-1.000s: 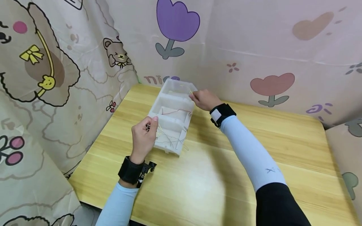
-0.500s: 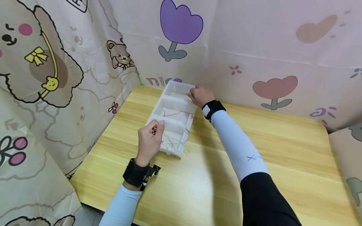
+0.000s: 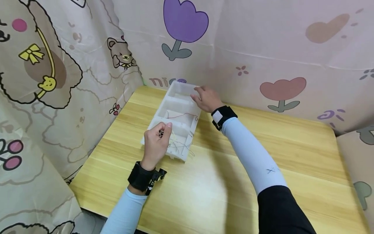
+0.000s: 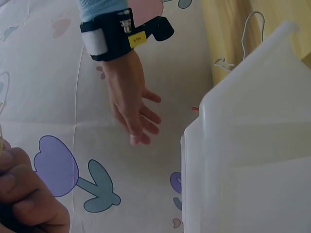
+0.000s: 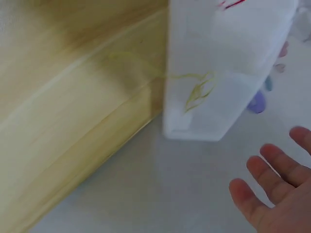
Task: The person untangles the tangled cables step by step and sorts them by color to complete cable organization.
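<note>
A white plastic box (image 3: 163, 112) with three compartments in a row stands on the table. My right hand (image 3: 206, 99) is over the rim of its far compartment, fingers spread and holding nothing. In the right wrist view a tangled yellow thread (image 5: 198, 91) shows against the box near its far end. A red thread (image 3: 182, 115) stretches across the middle compartment. Pale threads (image 3: 178, 145) lie in the near compartment, with a loop past the box's edge. My left hand (image 3: 156, 143) grips a small bundle of dark and pale strands, mostly hidden by the fingers, above the near compartment.
The light wooden table (image 3: 280, 156) extends to the right and front of the box. A printed cloth (image 3: 228, 39) hangs behind the table, close to the box's far end, and another cloth (image 3: 96, 81) hangs along the left.
My right hand has let go of the yellow thread it pinched over the far compartment, and its fingers have spread. My left hand has shifted slightly right, still gripping its bundle.
</note>
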Motion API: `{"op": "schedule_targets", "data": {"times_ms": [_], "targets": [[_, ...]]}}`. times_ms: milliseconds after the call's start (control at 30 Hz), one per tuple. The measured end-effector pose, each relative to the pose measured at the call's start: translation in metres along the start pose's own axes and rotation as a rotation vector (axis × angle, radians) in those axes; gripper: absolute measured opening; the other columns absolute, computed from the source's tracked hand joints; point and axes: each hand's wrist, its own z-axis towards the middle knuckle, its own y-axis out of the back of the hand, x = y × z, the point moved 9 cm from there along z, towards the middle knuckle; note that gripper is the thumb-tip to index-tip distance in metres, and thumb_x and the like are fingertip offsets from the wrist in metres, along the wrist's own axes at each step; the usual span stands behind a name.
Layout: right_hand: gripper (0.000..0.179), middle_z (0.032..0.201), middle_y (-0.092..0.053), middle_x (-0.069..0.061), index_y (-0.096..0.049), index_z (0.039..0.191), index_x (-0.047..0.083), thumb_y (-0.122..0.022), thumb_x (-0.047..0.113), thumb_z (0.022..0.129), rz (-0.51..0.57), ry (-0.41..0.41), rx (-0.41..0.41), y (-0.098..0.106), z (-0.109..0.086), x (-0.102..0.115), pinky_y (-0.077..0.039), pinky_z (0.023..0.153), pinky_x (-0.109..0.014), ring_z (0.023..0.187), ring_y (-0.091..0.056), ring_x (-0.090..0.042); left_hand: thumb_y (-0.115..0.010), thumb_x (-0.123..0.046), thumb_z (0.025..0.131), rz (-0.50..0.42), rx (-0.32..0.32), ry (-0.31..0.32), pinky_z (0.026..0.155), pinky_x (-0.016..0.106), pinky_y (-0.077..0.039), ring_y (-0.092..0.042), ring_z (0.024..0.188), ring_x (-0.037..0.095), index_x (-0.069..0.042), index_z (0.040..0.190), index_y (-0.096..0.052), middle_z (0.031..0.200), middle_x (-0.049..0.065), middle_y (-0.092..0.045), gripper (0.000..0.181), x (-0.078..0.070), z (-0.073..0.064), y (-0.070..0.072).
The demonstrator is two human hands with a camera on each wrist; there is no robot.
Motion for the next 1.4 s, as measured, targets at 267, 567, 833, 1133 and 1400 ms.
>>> {"op": "schedule_targets", "data": {"times_ms": [267,567,833,1133,1400], "targets": [[0.036,0.114,-0.061,-0.008,-0.062,0.114,0.008,-0.042,0.034,0.099,0.244,0.251,-0.134,0.032,-0.041,0.045,-0.043,0.091,-0.04,0.105,-0.051,-0.018,-0.055,-0.009,0.093,0.005,0.016,-0.01,0.035,0.025,-0.015,-0.02,0.037,0.009,-0.012,0.061,-0.047,0.044,-0.005,-0.026,0.033,0.011,0.0,-0.007],[0.032,0.1,-0.066,-0.001,-0.064,0.109,0.008,-0.046,0.032,0.098,0.451,0.495,-0.19,0.06,-0.117,0.104,-0.05,0.077,-0.031,0.09,-0.055,-0.003,-0.049,-0.029,0.097,0.029,0.094,0.045,0.036,0.028,-0.025,-0.031,0.04,0.008,-0.016,0.066,-0.051,0.048,-0.005,-0.037,0.034,0.019,-0.005,-0.019],[0.024,0.076,-0.059,0.011,-0.065,0.09,0.015,-0.051,0.034,0.096,0.433,0.558,-0.133,0.042,-0.157,0.132,-0.046,0.06,-0.022,0.068,-0.049,0.003,-0.048,-0.027,0.098,0.025,0.128,0.034,0.036,0.028,-0.024,-0.03,0.04,0.008,-0.018,0.068,-0.05,0.049,-0.005,-0.035,0.032,0.016,-0.007,-0.03],[0.022,0.061,-0.045,0.01,-0.055,0.074,0.017,-0.05,0.021,0.096,0.49,0.556,-0.188,0.037,-0.17,0.131,-0.04,0.049,-0.024,0.054,-0.041,-0.002,-0.053,-0.013,0.095,0.013,0.137,0.023,0.034,0.027,-0.023,-0.029,0.037,0.008,-0.012,0.066,-0.05,0.047,-0.005,-0.034,0.029,0.011,-0.011,-0.039],[0.026,0.061,-0.04,0.008,-0.05,0.073,0.017,-0.046,0.021,0.098,0.423,0.533,-0.189,0.033,-0.178,0.124,-0.036,0.049,-0.023,0.054,-0.037,-0.002,-0.053,-0.022,0.096,0.043,0.144,-0.009,0.033,0.025,-0.023,-0.029,0.037,0.006,-0.016,0.066,-0.051,0.047,-0.007,-0.034,0.03,0.01,-0.01,-0.041]]}}
